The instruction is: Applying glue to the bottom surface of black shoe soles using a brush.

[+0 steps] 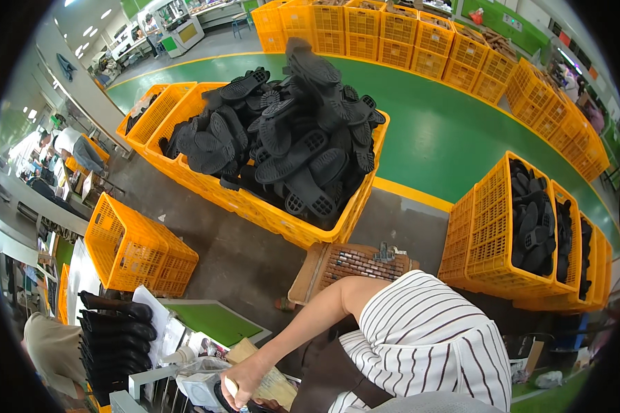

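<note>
My right hand (246,380) is closed at the lower edge, its arm reaching from a striped sleeve across to the workbench. A pale, slim handle (231,387) shows in its fingers; what is on its other end is hidden. Close by are a yellowish flat piece (275,387), a clear plastic-covered container (198,380) and a grey metal frame (151,375). Left of them stands a row of black boots (120,330). No part of my left hand shows.
Yellow crates heaped with black shoe soles (282,131) stand ahead, and more sole-filled crates (496,220) at right. A tipped yellow crate (141,241) lies left. Just beyond my arm is a brown rack of rods (358,263). Another person (52,351) is at lower left.
</note>
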`<action>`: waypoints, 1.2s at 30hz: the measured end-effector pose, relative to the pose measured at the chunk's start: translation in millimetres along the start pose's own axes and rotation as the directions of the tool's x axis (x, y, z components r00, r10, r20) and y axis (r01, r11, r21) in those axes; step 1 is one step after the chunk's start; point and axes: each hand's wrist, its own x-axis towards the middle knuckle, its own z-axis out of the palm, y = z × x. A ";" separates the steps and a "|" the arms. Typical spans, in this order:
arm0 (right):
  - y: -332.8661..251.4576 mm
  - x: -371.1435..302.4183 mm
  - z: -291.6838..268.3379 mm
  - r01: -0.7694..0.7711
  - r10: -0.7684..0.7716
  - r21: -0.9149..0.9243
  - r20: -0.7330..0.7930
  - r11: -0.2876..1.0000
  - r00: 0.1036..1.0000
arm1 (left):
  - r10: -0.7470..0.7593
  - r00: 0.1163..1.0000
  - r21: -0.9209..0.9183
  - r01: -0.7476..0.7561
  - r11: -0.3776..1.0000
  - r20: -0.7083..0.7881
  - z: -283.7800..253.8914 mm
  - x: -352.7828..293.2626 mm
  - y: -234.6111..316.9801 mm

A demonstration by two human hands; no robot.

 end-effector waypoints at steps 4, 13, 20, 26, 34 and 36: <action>4.1 -0.2 -0.7 -0.029 0.031 0.056 -0.022 0.998 0.999 | -0.007 1.000 0.004 0.007 1.000 -0.002 -1.6 0.2 0.8; 25.0 14.0 13.6 0.007 -0.007 0.036 0.008 0.999 1.000 | 0.042 0.999 -0.033 -0.043 0.999 -0.028 -16.8 -10.5 9.9; 13.6 11.1 22.1 -0.049 0.045 0.067 0.054 0.997 0.997 | 0.106 0.993 -0.072 -0.110 0.991 -0.054 -35.8 -28.1 19.5; 14.9 22.7 36.0 -0.020 0.014 0.046 0.138 0.999 0.990 | 0.229 0.963 -0.139 -0.248 0.959 -0.141 -70.7 -72.0 36.7; 19.0 42.5 38.5 0.137 -0.077 -0.167 0.323 0.976 0.943 | 0.152 0.915 -0.391 -0.304 0.869 -0.373 -116.1 -171.9 50.3; 8.0 48.1 33.7 0.138 -0.052 -0.208 0.372 0.968 0.927 | 0.175 0.951 -0.496 -0.285 0.820 -0.256 -108.9 -174.0 53.2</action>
